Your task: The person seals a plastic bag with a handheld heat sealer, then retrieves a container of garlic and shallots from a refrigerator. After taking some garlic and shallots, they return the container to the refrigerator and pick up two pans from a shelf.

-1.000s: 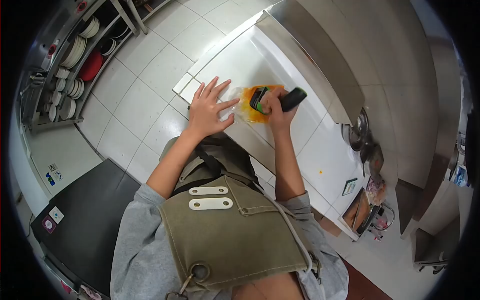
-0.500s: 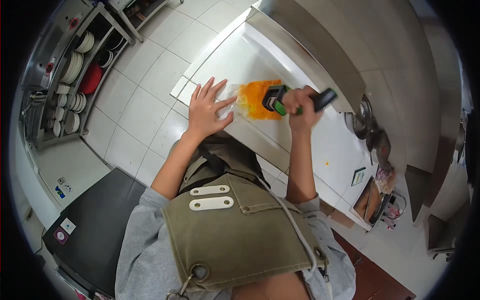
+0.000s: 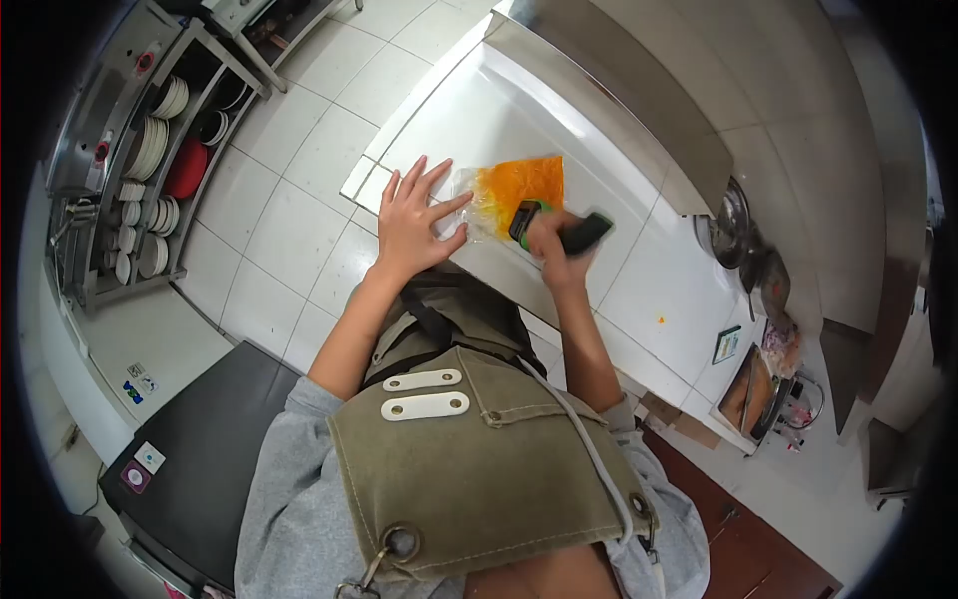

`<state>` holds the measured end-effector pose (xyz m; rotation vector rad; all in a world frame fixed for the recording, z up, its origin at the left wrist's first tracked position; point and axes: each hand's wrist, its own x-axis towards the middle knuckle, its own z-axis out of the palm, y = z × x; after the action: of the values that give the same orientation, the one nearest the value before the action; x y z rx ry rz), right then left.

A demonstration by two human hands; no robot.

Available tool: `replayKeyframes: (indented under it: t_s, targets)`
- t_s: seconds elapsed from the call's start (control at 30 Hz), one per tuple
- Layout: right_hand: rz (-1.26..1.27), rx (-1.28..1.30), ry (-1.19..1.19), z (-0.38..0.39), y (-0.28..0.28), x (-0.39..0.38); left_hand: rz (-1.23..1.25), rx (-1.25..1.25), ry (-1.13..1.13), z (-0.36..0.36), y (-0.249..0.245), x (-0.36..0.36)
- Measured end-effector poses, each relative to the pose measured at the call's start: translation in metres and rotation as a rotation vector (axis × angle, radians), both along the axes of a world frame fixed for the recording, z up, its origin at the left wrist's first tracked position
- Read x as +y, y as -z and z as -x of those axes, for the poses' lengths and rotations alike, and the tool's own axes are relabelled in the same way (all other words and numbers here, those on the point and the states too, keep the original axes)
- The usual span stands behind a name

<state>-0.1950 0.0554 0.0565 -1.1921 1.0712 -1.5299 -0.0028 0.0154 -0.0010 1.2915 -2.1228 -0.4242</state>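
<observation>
A clear plastic bag with flattened orange-yellow contents (image 3: 524,182) lies on the white tiled counter. My left hand (image 3: 411,222) rests flat with fingers spread, its fingertips touching the clear, crinkled end of the bag. In my right hand (image 3: 555,240) is a black-and-green hand tool (image 3: 525,218) with a blocky head and a thick dark handle; its exact kind I cannot make out. The tool's head is over the near edge of the bag, and whether it presses on it cannot be seen. My fingers wrap around the tool and are slightly blurred.
A metal panel (image 3: 624,110) borders the counter's far side. Metal pans (image 3: 731,222), a small green-and-white packet (image 3: 727,344) and a tray with a brown board (image 3: 745,399) are at the right. A rack of plates (image 3: 152,148) stands at the left, above a black-topped surface (image 3: 220,439).
My right hand and the tool have moved left and toward my body, from the bag's right side to its near edge. My left hand stays in place on the bag.
</observation>
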Motion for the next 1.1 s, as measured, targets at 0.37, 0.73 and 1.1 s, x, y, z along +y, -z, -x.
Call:
replayKeyframes:
  t_s: [0.37, 0.73, 1.1]
  targets:
    - [-0.011, 0.131, -0.043, -0.011, 0.019, 0.002, -0.002, -0.006, 0.017, 0.001, -0.004, 0.0]
    - [0.084, 0.127, 0.152, -0.019, 0.017, 0.004, 0.005, -0.006, 0.0, 0.003, -0.004, 0.0]
    - [-0.126, 0.126, 0.242, 0.02, -0.007, -0.009, -0.007, -0.01, 0.006, 0.001, -0.004, 0.0]
